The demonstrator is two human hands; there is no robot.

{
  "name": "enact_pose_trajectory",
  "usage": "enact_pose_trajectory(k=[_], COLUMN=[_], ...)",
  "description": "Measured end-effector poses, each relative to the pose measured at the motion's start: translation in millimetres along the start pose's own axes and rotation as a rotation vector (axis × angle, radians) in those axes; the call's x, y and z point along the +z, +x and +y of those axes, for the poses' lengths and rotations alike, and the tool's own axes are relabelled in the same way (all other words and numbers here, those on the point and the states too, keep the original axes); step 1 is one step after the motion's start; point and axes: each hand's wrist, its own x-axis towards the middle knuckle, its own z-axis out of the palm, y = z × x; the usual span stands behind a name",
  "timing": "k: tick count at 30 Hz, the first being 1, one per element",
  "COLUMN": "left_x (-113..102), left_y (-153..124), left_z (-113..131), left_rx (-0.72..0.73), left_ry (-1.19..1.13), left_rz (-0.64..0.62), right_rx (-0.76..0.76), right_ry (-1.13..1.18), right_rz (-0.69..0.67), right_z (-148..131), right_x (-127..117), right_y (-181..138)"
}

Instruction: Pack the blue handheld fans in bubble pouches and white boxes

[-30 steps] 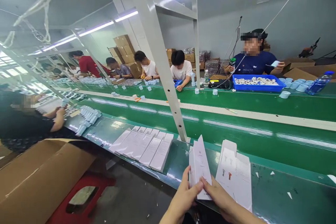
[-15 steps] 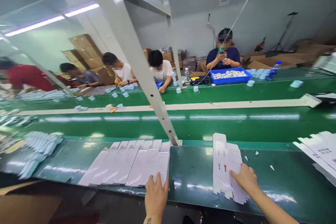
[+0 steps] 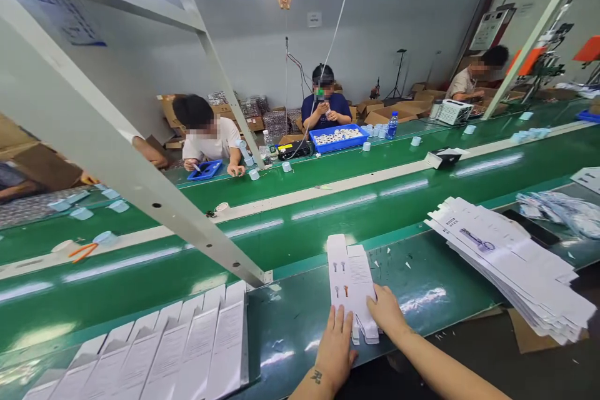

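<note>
A flattened white carton (image 3: 341,278) with small printed pictures and a text panel lies on the bench in front of me. My left hand (image 3: 334,340) rests at its lower left part, fingers stretched out flat against it. At the right edge is my right hand (image 3: 387,312), thumb over the panel and fingers bent along the side; the fingertips are partly hidden. To the left, a row of overlapping white cartons (image 3: 180,344) lies with text panels facing up. On the right, a stack of flat printed carton blanks (image 3: 497,256) juts over the bench's near edge.
A slanted metal post (image 3: 187,225) stands left of the carton. Beyond the bench runs a green conveyor (image 3: 319,212). Across it, people work beside a blue tray (image 3: 340,137) of white parts. Plastic-bagged items (image 3: 562,209) and a dark flat object (image 3: 532,228) lie right.
My left hand has moved from the carton row on the left to the single carton. My right hand stays at that carton's edge. The view has turned right.
</note>
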Motion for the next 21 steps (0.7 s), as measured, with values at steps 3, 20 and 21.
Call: enact_pose_trajectory(k=[3,20,21], left_x=[-5.3,-233.5,-233.5], left_y=[-2.9,-87.4,-88.2], left_z=[0.7,90.7,94.3], left_rx=[-0.003,0.158,0.151], left_ry=[0.019,-1.123,-1.13], left_rz=[0.055,0.322,0.357], right_rx=[-0.009,-1.203,-1.165], right_ry=[0.13,-0.332,-0.333], right_rz=[0.002,-0.007,0.045], right_z=[-10.3,-120.6,-118.5], right_x=[-7.2,-167.0,-161.7], right_y=[-1.2,-35.7,-36.7])
